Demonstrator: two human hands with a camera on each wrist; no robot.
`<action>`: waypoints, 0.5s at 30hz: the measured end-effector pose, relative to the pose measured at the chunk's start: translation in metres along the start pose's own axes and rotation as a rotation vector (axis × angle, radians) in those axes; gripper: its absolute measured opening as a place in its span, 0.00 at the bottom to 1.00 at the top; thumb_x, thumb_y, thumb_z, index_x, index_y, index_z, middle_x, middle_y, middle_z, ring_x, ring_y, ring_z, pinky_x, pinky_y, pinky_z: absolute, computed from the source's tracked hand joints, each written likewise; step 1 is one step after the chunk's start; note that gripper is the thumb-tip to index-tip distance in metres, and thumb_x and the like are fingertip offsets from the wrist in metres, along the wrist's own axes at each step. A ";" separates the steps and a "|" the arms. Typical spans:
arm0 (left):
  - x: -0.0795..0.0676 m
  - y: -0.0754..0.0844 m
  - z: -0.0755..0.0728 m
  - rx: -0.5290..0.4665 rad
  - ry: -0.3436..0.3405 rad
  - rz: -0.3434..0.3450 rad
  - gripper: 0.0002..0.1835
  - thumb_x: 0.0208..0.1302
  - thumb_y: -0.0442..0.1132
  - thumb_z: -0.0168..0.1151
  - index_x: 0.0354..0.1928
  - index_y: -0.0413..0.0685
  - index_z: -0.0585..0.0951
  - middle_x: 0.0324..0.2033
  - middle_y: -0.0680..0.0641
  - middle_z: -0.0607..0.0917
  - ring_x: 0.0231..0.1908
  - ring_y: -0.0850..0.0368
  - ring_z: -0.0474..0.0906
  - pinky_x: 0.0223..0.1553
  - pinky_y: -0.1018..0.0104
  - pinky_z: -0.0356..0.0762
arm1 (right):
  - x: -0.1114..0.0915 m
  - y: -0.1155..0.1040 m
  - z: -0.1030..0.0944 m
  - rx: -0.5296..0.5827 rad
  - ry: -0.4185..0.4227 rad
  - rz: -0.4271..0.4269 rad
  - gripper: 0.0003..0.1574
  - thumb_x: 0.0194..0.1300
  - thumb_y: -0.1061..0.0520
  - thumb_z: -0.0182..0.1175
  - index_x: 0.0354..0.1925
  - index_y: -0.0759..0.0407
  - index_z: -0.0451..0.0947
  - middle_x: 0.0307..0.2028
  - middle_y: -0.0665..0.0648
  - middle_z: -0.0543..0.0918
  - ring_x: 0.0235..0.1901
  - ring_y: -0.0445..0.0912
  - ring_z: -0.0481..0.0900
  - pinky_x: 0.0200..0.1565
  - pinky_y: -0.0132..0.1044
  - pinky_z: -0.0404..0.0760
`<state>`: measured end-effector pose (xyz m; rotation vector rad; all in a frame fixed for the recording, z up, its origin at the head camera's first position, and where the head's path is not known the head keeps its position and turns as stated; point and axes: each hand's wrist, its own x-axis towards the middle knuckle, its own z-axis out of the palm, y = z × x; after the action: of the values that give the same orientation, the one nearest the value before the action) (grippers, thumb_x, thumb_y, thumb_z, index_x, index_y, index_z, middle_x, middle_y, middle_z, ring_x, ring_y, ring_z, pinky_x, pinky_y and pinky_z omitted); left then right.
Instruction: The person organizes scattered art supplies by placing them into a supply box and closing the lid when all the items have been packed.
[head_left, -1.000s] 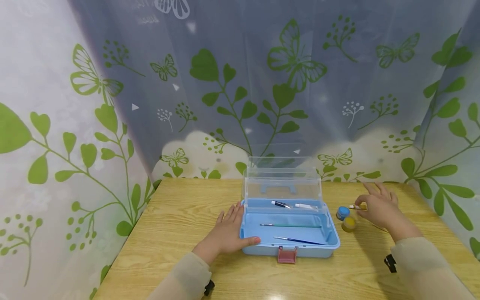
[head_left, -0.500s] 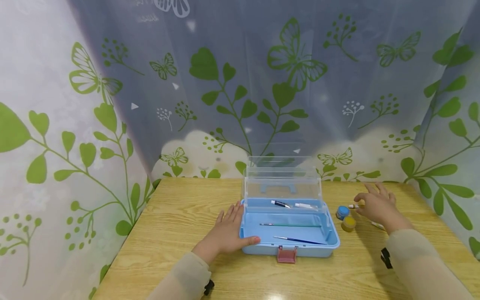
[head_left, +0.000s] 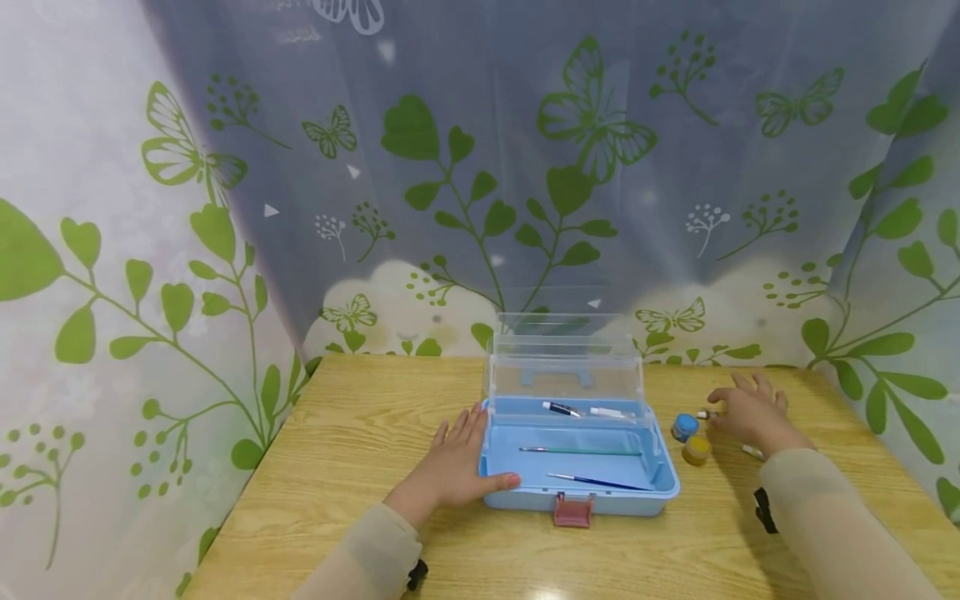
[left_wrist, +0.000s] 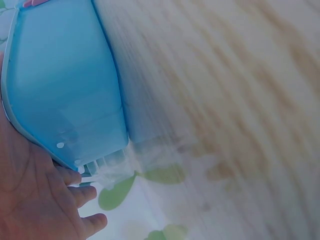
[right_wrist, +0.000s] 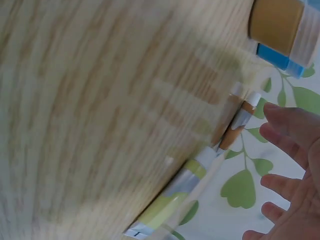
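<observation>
My left hand (head_left: 453, 467) rests on the left end of a light blue plastic box (head_left: 517, 500), fingers extended along its side and thumb over the front rim. In the left wrist view its fingertips lie beside the box's blue wall (left_wrist: 70, 75). My right hand (head_left: 753, 412) hovers over a small orange paint tube (right_wrist: 235, 127) with a white cap. Its fingers are spread and hold nothing in the right wrist view. A yellow paint tube (right_wrist: 167, 195) lies on the table just behind the orange one, partly under the wrist in the head view.
A blue paint jar (head_left: 684, 427) and a yellow paint jar (head_left: 697, 450) stand right of the box. Inside the box lie a green paintbrush (head_left: 581, 451), a blue paintbrush (head_left: 600, 481) and two tubes under the raised clear lid (head_left: 566, 367). A patterned curtain (head_left: 450, 208) hangs behind the table.
My right hand has shifted slightly left over the orange paint tube, its forearm swinging left and uncovering part of the yellow tube. My left hand and the box have stayed put.
</observation>
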<state>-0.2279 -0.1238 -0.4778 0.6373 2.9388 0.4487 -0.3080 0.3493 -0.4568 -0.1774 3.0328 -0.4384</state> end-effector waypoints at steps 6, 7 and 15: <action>-0.001 0.001 -0.002 -0.004 -0.005 -0.002 0.63 0.59 0.82 0.42 0.80 0.41 0.41 0.79 0.43 0.39 0.78 0.42 0.38 0.73 0.39 0.38 | 0.002 0.001 0.001 0.010 -0.018 0.019 0.29 0.62 0.54 0.70 0.56 0.68 0.78 0.69 0.85 0.49 0.68 0.81 0.34 0.59 0.82 0.35; -0.001 0.001 -0.002 -0.005 -0.006 -0.002 0.63 0.59 0.82 0.43 0.80 0.41 0.41 0.79 0.43 0.39 0.78 0.42 0.38 0.73 0.39 0.38 | 0.002 0.002 0.002 0.008 -0.020 0.019 0.28 0.61 0.54 0.70 0.56 0.67 0.79 0.69 0.85 0.49 0.68 0.81 0.34 0.59 0.82 0.36; -0.002 0.002 -0.004 -0.014 -0.013 -0.001 0.63 0.60 0.81 0.44 0.80 0.41 0.41 0.79 0.43 0.38 0.78 0.42 0.38 0.74 0.39 0.37 | 0.003 0.005 0.007 0.008 -0.050 0.020 0.16 0.61 0.55 0.70 0.46 0.61 0.83 0.68 0.86 0.50 0.67 0.82 0.35 0.57 0.83 0.38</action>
<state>-0.2260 -0.1238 -0.4731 0.6347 2.9210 0.4636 -0.3104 0.3515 -0.4651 -0.1547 2.9806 -0.4381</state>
